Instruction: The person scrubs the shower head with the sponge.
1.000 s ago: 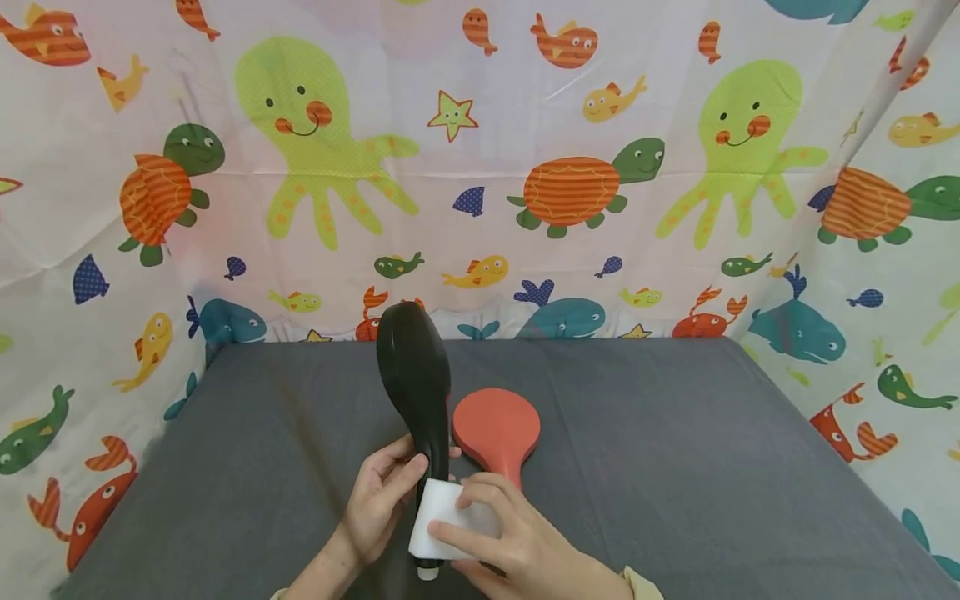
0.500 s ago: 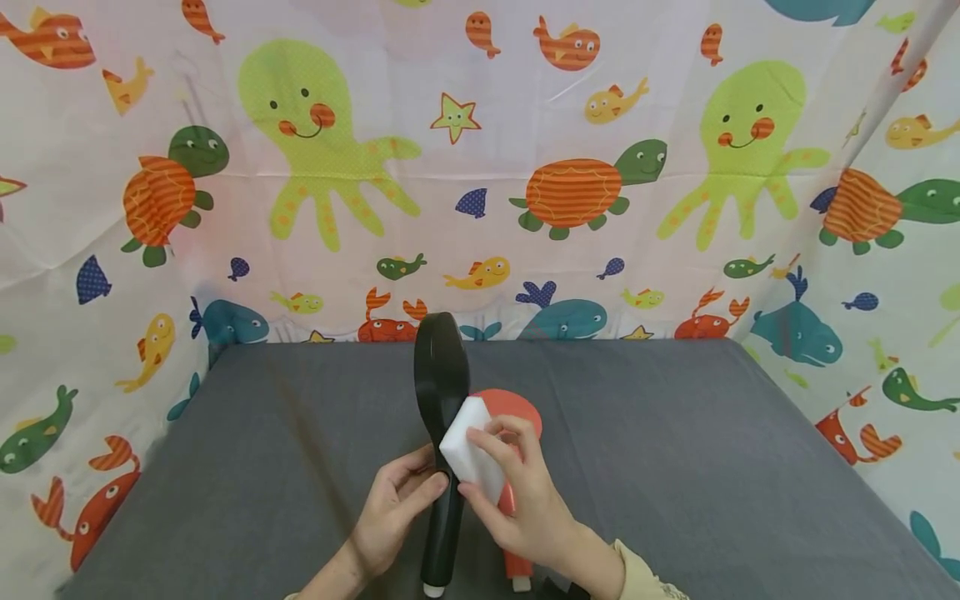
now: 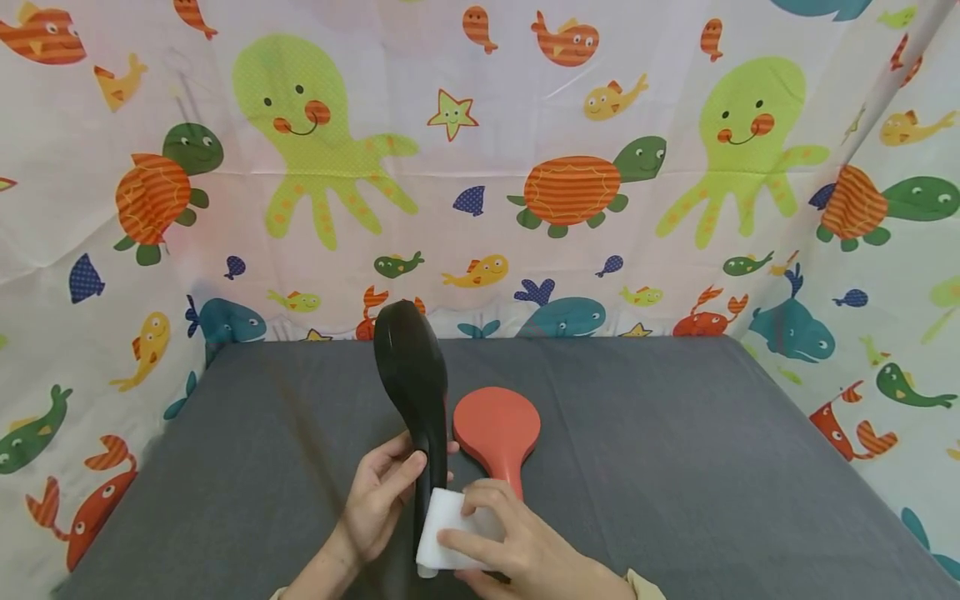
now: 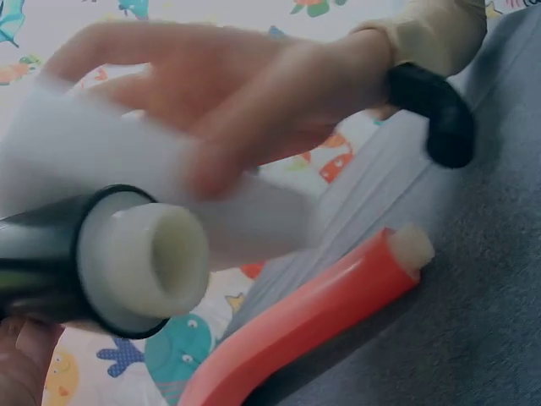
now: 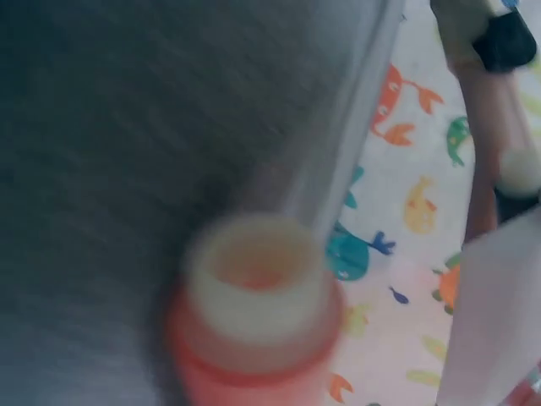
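Observation:
A black shower head point(image 3: 410, 358) stands tilted with its head up in the head view, and my left hand point(image 3: 378, 500) grips its handle just under the neck. My right hand point(image 3: 536, 550) pinches a white sponge point(image 3: 435, 537) against the lower end of that handle. In the left wrist view the pale threaded end point(image 4: 161, 258) of the black handle points at the camera, with the blurred sponge point(image 4: 76, 144) behind it. Right of the black one lies a red shower head point(image 3: 495, 423), its handle partly hidden by my right hand.
A grey cloth point(image 3: 675, 467) covers the table. Around its back and sides hangs a white curtain point(image 3: 570, 100) printed with sea animals. The red handle's pale end point(image 5: 258, 279) looms close in the right wrist view.
The sponge went up to the neck of the black shower head half a second ago and is now back down at the handle's end. The shower head swung right, then back left.

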### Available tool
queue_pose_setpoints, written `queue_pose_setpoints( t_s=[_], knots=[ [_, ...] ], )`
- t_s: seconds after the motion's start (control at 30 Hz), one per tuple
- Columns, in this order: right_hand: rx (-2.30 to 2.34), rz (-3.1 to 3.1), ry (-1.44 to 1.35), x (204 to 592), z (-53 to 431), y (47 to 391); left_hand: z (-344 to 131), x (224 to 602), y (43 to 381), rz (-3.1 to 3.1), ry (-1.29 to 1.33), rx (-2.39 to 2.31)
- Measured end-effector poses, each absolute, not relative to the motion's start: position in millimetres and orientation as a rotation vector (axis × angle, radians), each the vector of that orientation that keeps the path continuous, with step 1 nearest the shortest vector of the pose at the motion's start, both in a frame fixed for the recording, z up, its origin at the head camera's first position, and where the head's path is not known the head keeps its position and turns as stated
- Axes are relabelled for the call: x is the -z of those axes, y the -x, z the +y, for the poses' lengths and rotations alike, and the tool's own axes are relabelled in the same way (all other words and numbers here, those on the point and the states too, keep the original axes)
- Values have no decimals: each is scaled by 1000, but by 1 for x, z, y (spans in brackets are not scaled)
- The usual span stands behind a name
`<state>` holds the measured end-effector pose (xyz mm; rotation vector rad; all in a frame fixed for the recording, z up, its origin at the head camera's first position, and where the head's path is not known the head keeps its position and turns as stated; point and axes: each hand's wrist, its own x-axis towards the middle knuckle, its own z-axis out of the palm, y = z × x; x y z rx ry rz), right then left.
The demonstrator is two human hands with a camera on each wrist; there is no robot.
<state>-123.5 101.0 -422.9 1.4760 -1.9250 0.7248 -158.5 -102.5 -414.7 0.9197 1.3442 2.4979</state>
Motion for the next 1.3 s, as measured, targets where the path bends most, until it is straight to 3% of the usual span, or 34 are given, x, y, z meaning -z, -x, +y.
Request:
queue_pose_setpoints(
  t_s=[0.33,0.73,1.07,1.3],
  knots=[
    [-1041,-1944,-1052,395,92,150,-94,416,149,1371,-816,-2450],
    [-527,-1983,-1470,415,91,117,-101,409,156,1285,-828,-2555],
    [-601,-1917,-1349,404,97,133,-98,407,153,1290,-939,-2448],
    [-880,-1979,-1089,390,98,150,-97,411,151,1246,-912,-2359]
  ],
)
